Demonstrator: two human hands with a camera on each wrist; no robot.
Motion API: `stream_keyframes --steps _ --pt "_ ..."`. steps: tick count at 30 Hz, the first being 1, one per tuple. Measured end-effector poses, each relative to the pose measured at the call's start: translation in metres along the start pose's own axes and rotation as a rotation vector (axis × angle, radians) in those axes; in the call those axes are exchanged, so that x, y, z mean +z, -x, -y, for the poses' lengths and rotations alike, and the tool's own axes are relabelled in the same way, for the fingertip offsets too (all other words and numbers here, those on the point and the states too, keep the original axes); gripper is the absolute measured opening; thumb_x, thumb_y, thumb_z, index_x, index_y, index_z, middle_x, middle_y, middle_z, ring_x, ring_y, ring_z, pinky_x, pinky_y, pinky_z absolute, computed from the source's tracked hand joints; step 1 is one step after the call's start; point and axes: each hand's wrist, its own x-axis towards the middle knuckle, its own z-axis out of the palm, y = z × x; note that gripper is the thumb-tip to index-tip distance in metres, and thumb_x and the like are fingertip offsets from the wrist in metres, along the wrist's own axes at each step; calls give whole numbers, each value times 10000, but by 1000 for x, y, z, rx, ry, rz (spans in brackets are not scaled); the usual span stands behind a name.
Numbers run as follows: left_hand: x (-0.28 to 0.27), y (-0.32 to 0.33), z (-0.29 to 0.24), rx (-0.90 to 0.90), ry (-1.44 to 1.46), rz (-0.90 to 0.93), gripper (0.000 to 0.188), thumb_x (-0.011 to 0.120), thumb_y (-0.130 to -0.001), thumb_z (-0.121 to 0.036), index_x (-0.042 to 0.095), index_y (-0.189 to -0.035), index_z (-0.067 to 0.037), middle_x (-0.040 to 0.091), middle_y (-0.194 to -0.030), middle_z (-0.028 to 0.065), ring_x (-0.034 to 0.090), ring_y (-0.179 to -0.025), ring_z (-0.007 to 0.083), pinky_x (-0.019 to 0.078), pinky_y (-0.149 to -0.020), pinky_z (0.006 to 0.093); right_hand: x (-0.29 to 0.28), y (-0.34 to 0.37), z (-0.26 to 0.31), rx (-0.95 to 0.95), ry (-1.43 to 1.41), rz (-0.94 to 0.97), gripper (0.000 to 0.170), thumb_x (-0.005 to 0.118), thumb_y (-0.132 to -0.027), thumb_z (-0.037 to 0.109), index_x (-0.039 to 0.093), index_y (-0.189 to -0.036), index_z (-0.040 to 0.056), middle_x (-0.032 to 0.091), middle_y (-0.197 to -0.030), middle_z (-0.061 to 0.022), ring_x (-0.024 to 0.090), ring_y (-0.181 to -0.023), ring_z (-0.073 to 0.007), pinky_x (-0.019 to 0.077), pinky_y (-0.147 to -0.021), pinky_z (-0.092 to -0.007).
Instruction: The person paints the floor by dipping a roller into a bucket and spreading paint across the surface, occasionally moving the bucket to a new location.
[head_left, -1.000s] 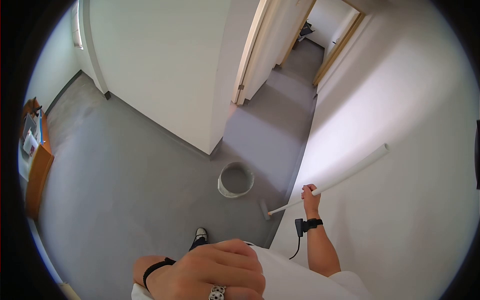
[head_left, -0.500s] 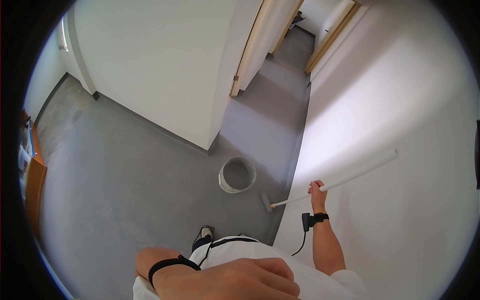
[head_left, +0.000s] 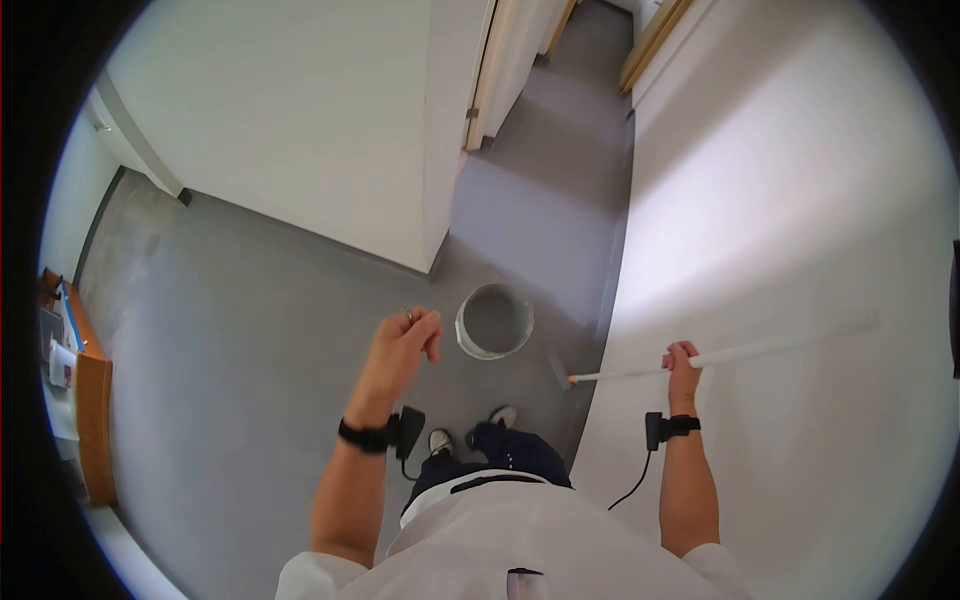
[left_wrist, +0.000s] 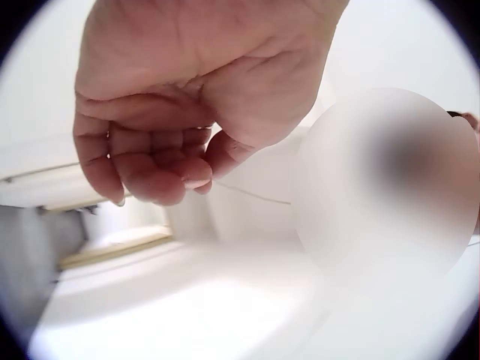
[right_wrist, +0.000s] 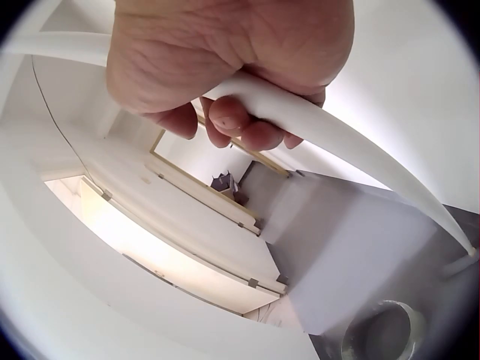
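Observation:
My right hand (head_left: 682, 375) grips a long white pole (head_left: 780, 345), its fingers curled round the shaft in the right wrist view too (right_wrist: 337, 139). The pole slants down to a grey flat head (head_left: 558, 370) on the floor, with an orange bit at the joint. Left of that head stands a white bucket (head_left: 468, 343), grey inside; its rim (right_wrist: 412, 319) shows low in the right wrist view. My left hand (head_left: 400, 350) hangs in the air left of the bucket, holding nothing, its fingers loosely curled in the left wrist view (left_wrist: 202, 82).
A white wall (head_left: 800, 240) runs along the right. Ahead, a wall corner (head_left: 430, 230) juts out beside a corridor (head_left: 545, 170) with door frames. Wooden furniture (head_left: 95, 400) stands at the far left. My shoes (head_left: 441, 441) are on the grey floor (head_left: 250, 350) behind the bucket.
My left hand has moved from close beneath the head camera out to the bucket's left. The head view has shifted; my right hand and the pole appear farther right, the grip unchanged.

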Motion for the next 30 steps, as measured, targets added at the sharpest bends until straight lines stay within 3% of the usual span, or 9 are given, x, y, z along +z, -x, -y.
stream_keyframes --steps 7,13,16,18,20,23,25,28,30 --pt "-27 -37 249 -478 70 -244 115 530 -878 -186 578 -857 -84 598 -692 22 580 -599 124 463 -571 276 -36 -31 -39 -70 -52 -25 150 510 -859 109 522 -735 25 361 -540 15 348 -487 -86 323 -492 -238" --pt "-55 -13 363 -723 -42 -372 167 509 -870 -177 583 -982 -78 636 -782 43 606 -632 147 477 -595 306 -35 -18 -46 -78 -130 -132 186 504 -878 131 504 -723 30 348 -556 16 307 -487 -72 280 -490 -224" --pt "-71 -9 480 -699 -126 -351 226 499 -872 -158 585 -1061 -69 648 -815 50 614 -647 151 477 -590 305 -109 -31 -115 -191 75 11 164 595 -882 61 600 -1043 32 568 -968 -44 544 -779 -124 502 -681 -259" --pt "-70 -27 523 -697 0 -311 297 481 -876 -135 568 -1152 -70 655 -833 55 618 -657 152 479 -567 309 -125 -3 -133 -246 360 -95 248 609 -869 23 579 -1116 24 565 -1028 -61 552 -836 -132 520 -731 -281" --pt "-65 -34 581 -737 -27 -281 287 491 -867 -136 586 -1128 -63 659 -842 59 627 -664 155 489 -568 313 -153 47 -149 -378 301 -45 307 613 -859 -5 549 -1158 12 556 -1012 -73 547 -844 -146 520 -749 -298" --pt "-71 -39 679 -734 -183 -151 271 514 -839 -123 625 -1072 -43 671 -882 75 648 -725 173 510 -619 319 -133 128 -162 -272 -148 -235 71 492 -923 117 482 -924 46 386 -731 -9 356 -640 -106 376 -661 -275" --pt "-76 -60 750 -667 -289 -50 263 525 -820 -109 645 -1040 -31 679 -911 87 660 -778 188 521 -668 321 -142 181 -167 -157 -339 -345 206 422 -963 189 455 -801 65 288 -569 33 248 -529 -78 303 -644 -259" --pt "-93 -98 856 -513 -679 11 257 504 -793 -70 669 -981 -11 680 -982 113 651 -911 220 503 -809 322 -132 250 -191 -237 -213 -121 284 437 -884 228 610 -804 19 363 -497 -25 352 -511 -164 302 -653 -376" --pt "-72 -138 872 -519 -658 -23 325 449 -795 -35 646 -1052 -6 681 -1002 131 624 -990 260 463 -893 325 -120 192 -146 -181 -156 -101 274 428 -870 197 602 -775 8 366 -498 -31 354 -507 -171 279 -624 -397"
